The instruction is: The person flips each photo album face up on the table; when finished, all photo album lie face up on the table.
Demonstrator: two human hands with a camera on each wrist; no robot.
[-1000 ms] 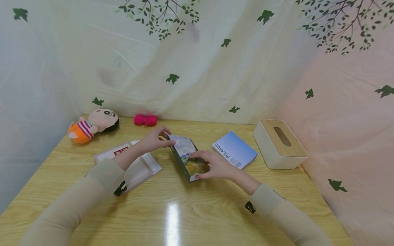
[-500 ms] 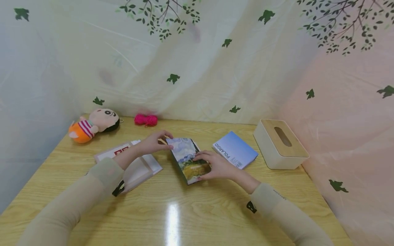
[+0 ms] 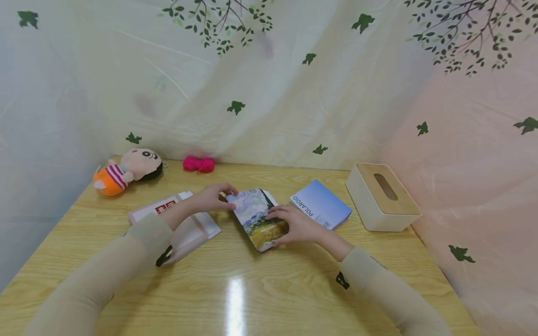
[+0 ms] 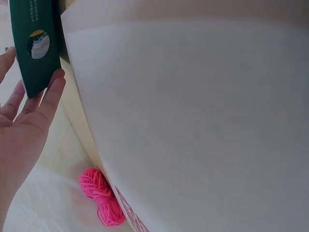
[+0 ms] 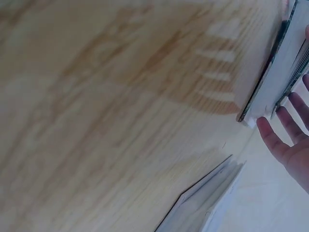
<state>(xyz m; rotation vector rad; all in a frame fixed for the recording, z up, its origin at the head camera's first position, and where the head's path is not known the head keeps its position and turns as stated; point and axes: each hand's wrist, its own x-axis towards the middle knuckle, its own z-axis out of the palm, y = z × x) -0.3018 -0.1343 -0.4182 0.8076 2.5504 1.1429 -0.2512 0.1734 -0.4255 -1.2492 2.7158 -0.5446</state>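
- We've got the painted box point(image 3: 254, 219) just left of the blue POLAROID box point(image 3: 320, 204).
- Our left hand point(image 3: 211, 198) pinches its far end, right hand point(image 3: 297, 226) grips the near one.
- Only our left-wrist view catches the round emblem point(image 4: 39, 44) on its green side point(image 4: 42, 72).
- Long axis runs far-left to near-right, sky end pointing away.

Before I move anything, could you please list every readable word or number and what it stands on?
"POLAROID": on the blue pack.
Fine print there: too small to read.
Red label on the white pouch: too small to read.
Print on the held packet: too blurred to read.
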